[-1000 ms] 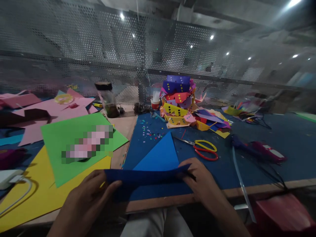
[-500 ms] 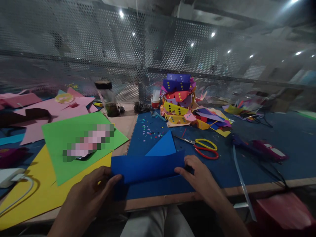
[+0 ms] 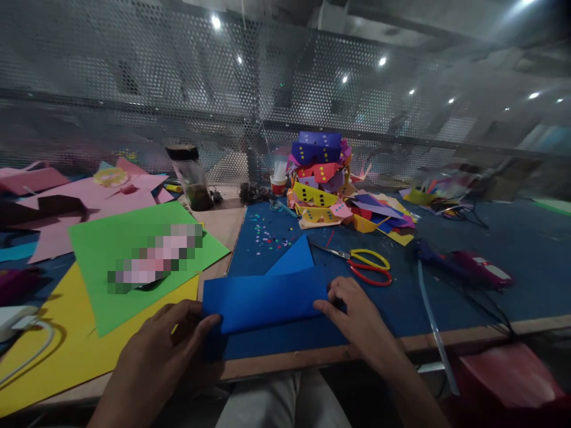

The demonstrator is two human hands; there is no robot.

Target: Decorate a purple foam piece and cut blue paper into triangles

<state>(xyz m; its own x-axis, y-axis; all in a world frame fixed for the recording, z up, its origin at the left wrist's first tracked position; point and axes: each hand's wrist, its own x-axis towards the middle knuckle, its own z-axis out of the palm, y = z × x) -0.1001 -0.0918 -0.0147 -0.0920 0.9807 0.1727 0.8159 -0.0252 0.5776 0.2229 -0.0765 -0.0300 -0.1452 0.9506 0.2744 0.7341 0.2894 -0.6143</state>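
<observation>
My left hand point(image 3: 167, 339) and right hand point(image 3: 354, 312) pinched the 2 ends of a blue strip point(image 3: 263, 300) near the front of the table point(image 3: 428, 309), before a blue triangle point(image 3: 295, 258) and left of scissors point(image 3: 346, 256).

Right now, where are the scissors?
In the head view, the scissors lie right of centre, just beyond the right hand, in front of the paper pile.

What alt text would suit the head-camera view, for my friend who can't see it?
A person's left hand and right hand hold a blue paper strip by its ends over a blue tabletop. Beyond it are a partly hidden blue sheet, red-and-yellow-handled scissors and a colorful paper stack; a green sheet lies to the left.
</observation>
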